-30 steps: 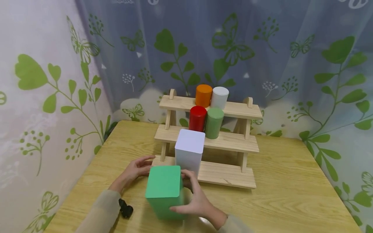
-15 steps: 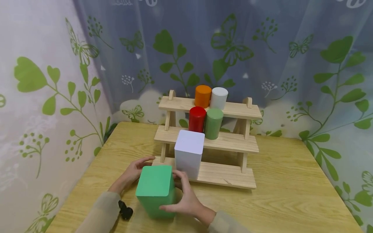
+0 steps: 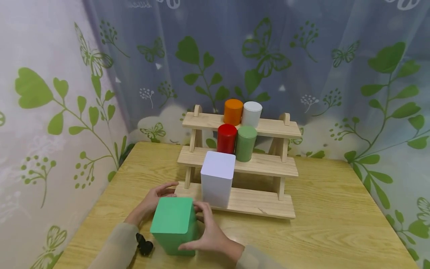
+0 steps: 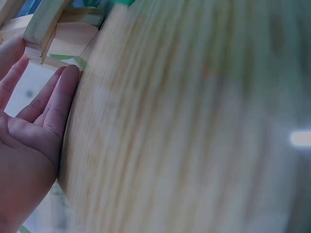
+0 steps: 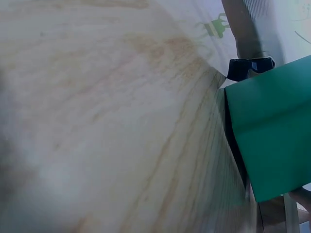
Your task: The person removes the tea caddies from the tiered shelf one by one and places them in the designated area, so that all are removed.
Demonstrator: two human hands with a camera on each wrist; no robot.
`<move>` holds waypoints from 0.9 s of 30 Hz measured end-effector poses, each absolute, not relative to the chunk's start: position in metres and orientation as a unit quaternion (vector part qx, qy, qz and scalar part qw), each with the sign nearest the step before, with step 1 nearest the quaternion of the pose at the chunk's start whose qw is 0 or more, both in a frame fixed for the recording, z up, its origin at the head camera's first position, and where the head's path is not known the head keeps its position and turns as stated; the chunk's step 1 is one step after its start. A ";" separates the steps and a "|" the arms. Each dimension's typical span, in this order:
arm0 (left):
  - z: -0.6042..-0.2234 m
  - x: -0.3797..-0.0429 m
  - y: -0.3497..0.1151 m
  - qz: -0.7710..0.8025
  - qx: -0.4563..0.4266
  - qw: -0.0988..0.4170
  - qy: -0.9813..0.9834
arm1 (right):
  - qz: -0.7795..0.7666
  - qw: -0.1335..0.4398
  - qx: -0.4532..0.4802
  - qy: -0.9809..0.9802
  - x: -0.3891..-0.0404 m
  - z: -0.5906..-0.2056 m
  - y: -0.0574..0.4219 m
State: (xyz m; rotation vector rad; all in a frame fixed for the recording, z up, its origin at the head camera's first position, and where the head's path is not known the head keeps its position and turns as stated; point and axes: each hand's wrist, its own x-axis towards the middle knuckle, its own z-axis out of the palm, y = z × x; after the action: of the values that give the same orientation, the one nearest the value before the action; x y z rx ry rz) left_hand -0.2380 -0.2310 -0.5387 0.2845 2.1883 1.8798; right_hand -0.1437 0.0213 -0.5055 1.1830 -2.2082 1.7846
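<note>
My right hand (image 3: 211,233) holds a green rectangular box (image 3: 173,217) by its right side, thumb at the near face and fingers at the far side. The box is upright at the front left of a three-tier wooden shelf (image 3: 260,201). A dark strip runs along its base in the right wrist view; whether it touches the table cannot be told. My left hand (image 3: 154,198) rests at the left end of the lowest tier, partly behind the green box. Its fingers (image 4: 63,97) look fairly straight beside the shelf wood in the left wrist view.
A white box (image 3: 217,186) stands on the lowest tier. The middle tier carries a red can (image 3: 226,139) and a light green can (image 3: 246,145). On top are an orange can (image 3: 233,113) and a white can (image 3: 252,114). A small black object (image 3: 145,246) is by the left sleeve.
The right hand has moved left with the green box, carrying it away from the front of the white box and nearer the left hand. The left hand stays at the shelf's end.
</note>
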 end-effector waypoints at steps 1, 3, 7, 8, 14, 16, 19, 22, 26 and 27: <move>-0.539 -0.237 -0.231 0.647 0.096 0.125 0.746 | 0.580 0.026 0.382 -0.719 -0.145 -0.506 0.020; -0.539 -0.236 -0.231 0.657 0.094 0.134 0.736 | 0.579 0.016 0.378 -0.723 -0.146 -0.507 0.019; -0.539 -0.235 -0.231 0.664 0.108 0.141 0.726 | 0.574 0.014 0.380 -0.725 -0.148 -0.508 0.015; -0.539 -0.235 -0.232 0.662 0.116 0.140 0.727 | 0.574 0.015 0.381 -0.725 -0.148 -0.508 0.015; -0.536 -0.234 -0.234 0.662 0.145 0.145 0.721 | 0.570 0.007 0.379 -0.729 -0.148 -0.506 0.012; -0.535 -0.234 -0.234 0.660 0.147 0.151 0.721 | 0.568 0.004 0.379 -0.731 -0.149 -0.505 0.012; -0.534 -0.233 -0.234 0.656 0.150 0.158 0.723 | 0.566 -0.005 0.376 -0.734 -0.150 -0.504 0.012; -0.533 -0.233 -0.234 0.651 0.153 0.157 0.727 | 0.561 -0.010 0.377 -0.737 -0.151 -0.505 0.014; -0.535 -0.234 -0.234 0.651 0.162 0.149 0.726 | 0.560 0.013 0.390 -0.731 -0.153 -0.503 0.020; -0.536 -0.234 -0.235 0.652 0.163 0.147 0.725 | 0.561 0.020 0.394 -0.728 -0.153 -0.502 0.022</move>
State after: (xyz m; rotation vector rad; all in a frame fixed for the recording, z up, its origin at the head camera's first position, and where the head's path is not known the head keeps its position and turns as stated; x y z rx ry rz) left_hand -0.2340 -0.2346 -0.5355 0.4699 2.0869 1.8773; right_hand -0.1529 0.0219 -0.5017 1.2214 -2.2584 1.7409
